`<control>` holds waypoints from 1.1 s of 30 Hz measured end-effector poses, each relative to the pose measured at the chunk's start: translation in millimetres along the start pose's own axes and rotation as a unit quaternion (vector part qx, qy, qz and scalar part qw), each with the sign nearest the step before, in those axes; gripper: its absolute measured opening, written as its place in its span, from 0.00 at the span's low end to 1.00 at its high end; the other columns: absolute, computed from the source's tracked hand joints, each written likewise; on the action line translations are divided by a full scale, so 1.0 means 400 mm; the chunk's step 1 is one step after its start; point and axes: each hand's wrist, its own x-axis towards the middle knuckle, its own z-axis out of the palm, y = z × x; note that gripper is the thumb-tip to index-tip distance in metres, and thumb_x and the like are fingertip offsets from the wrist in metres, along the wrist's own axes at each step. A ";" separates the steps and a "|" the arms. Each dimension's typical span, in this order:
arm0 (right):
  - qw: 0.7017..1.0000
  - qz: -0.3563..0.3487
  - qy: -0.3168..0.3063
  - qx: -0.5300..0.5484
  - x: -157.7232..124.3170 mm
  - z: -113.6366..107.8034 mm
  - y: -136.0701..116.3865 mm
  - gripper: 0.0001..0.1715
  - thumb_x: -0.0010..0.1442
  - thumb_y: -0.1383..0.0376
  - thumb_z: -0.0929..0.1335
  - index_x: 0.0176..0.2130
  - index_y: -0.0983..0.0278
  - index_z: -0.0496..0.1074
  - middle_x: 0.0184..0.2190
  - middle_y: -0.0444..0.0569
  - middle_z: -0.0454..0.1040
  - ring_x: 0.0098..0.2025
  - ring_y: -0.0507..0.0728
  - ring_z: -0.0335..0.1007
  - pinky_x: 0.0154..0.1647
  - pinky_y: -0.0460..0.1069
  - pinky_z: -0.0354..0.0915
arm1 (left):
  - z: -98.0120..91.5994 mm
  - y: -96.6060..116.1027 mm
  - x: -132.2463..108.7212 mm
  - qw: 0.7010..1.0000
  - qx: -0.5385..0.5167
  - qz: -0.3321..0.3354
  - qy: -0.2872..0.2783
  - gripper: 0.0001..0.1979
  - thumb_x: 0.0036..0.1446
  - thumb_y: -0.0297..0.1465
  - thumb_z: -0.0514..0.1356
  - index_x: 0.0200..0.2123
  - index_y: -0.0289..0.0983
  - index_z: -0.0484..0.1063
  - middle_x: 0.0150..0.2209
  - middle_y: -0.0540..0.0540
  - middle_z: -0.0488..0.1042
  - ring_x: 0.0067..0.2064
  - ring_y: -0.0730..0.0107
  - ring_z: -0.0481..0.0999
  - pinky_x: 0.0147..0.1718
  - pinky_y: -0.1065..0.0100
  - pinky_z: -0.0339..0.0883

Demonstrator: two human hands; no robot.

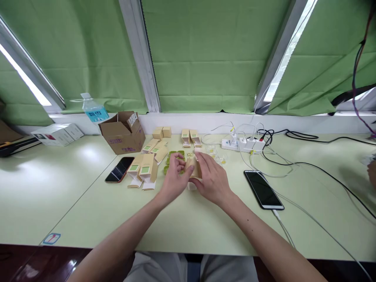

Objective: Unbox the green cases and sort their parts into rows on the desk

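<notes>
A small tan cardboard box [194, 167] stands between my hands over the middle of the table, with a white flap showing below it. My right hand [214, 178] grips it from the right, fingers over the far side and thumb at the near side. On the left, my left hand [176, 176] has its thumb against the box and its fingers curled. Part of the box is hidden by my fingers. Green small pieces [167, 169] lie just behind my left hand. Clear plastic pieces [221, 159] with yellow bits lie beyond my right hand.
Several tan boxes with open flaps [148, 168] lie at the left, beside a dark phone [120, 170]. Behind stand a brown carton [125, 137] and two small boxes [190, 137]. A power strip [243, 145], cables and a charging phone [263, 189] occupy the right.
</notes>
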 end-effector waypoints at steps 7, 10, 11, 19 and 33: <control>0.999 -0.011 0.027 0.018 -0.035 0.052 0.008 0.30 0.69 0.61 0.68 0.66 0.67 0.63 0.56 0.62 0.79 0.55 0.68 0.77 0.53 0.60 0.74 | -0.020 -0.014 -0.022 0.997 -0.031 0.001 -0.076 0.17 0.71 0.39 0.59 0.58 0.45 0.58 0.51 0.40 0.72 0.50 0.62 0.80 0.51 0.57 0.78; 0.999 -0.018 0.020 0.019 -0.049 0.047 0.006 0.29 0.68 0.64 0.67 0.66 0.67 0.65 0.57 0.60 0.79 0.56 0.68 0.76 0.54 0.60 0.73 | -0.033 -0.014 -0.027 0.994 0.019 0.024 -0.105 0.20 0.70 0.34 0.58 0.62 0.47 0.56 0.58 0.37 0.69 0.54 0.60 0.80 0.54 0.55 0.77; 0.999 -0.023 0.018 0.020 -0.051 0.043 0.004 0.28 0.68 0.66 0.67 0.65 0.67 0.66 0.57 0.60 0.79 0.57 0.67 0.76 0.54 0.60 0.73 | -0.035 -0.012 -0.029 0.992 0.038 0.035 -0.113 0.21 0.70 0.33 0.58 0.62 0.47 0.55 0.59 0.37 0.68 0.55 0.59 0.80 0.55 0.55 0.76; 0.998 -0.066 0.013 -0.013 -0.053 0.034 0.003 0.28 0.67 0.73 0.64 0.65 0.64 0.68 0.56 0.56 0.81 0.58 0.64 0.77 0.58 0.59 0.73 | -0.032 -0.012 -0.039 0.978 0.122 0.084 -0.147 0.26 0.65 0.25 0.57 0.62 0.44 0.52 0.59 0.36 0.68 0.56 0.56 0.79 0.55 0.53 0.76; 0.995 -0.004 0.063 0.073 -0.067 0.042 0.033 0.34 0.70 0.63 0.68 0.70 0.61 0.59 0.60 0.60 0.77 0.62 0.67 0.75 0.58 0.62 0.76 | -0.048 -0.007 -0.035 0.940 0.239 0.245 -0.005 0.10 0.65 0.24 0.56 0.41 0.42 0.75 0.59 0.38 0.70 0.63 0.52 0.71 0.58 0.48 0.70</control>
